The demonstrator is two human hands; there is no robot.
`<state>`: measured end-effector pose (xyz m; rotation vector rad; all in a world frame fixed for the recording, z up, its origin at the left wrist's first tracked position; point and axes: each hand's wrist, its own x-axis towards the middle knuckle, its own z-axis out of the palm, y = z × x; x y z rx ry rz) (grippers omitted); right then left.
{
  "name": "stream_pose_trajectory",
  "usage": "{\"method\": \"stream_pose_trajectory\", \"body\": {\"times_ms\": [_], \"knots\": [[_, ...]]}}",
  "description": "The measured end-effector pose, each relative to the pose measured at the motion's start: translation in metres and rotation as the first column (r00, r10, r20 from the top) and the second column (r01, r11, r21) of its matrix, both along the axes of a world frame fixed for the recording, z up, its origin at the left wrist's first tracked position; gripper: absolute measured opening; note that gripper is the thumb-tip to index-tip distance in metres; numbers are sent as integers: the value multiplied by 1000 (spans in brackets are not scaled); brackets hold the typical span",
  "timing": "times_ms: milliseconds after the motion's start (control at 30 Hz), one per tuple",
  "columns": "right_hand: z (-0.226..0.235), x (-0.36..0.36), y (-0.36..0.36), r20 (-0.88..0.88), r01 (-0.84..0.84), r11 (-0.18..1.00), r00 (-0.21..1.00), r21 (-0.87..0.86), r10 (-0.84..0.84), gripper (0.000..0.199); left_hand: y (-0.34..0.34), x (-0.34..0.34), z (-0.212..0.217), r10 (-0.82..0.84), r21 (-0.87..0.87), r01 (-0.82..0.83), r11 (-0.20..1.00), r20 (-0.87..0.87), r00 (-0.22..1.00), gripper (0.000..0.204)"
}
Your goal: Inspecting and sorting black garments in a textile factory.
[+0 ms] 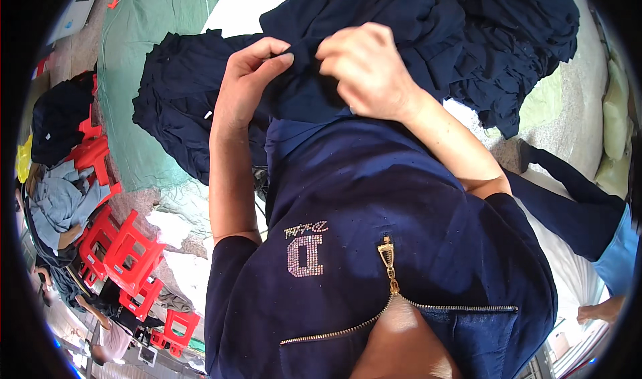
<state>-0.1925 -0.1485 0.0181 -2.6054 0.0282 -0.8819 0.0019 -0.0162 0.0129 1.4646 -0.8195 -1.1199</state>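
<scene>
A dark navy cloth garment (304, 88) is held up in front of my chest, over my lap. My left hand (247, 78) pinches its upper edge between thumb and forefinger. Just to the right, my right hand (368, 71) is curled over the same cloth with bent fingers, slightly blurred by motion. The fingertips of that hand are partly hidden. More navy garments (180, 91) lie heaped to the left of my left hand, one with a small white tag. A further navy pile (505, 51) spreads beyond my hands and to the right.
Red plastic stools (134, 252) stand on the left, some with dark clothing (61, 121) and grey-blue clothing (63, 195) on them. A green sheet (137, 111) covers the floor at far left. Another person's dark-trousered leg (562, 212) is close on my right. People sit at lower left.
</scene>
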Motion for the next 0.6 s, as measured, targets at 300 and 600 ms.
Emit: {"method": "stream_pose_trajectory", "body": {"times_ms": [300,600], "knots": [[-16,10,10,-334,35,988,939,-150,-84,8,-9,7,12,-42,-18,48,999,254,966,12],[-7,2,-2,-2,-138,985,990,-107,138,14,-13,-7,3,-20,7,19,1000,178,984,11]]}}
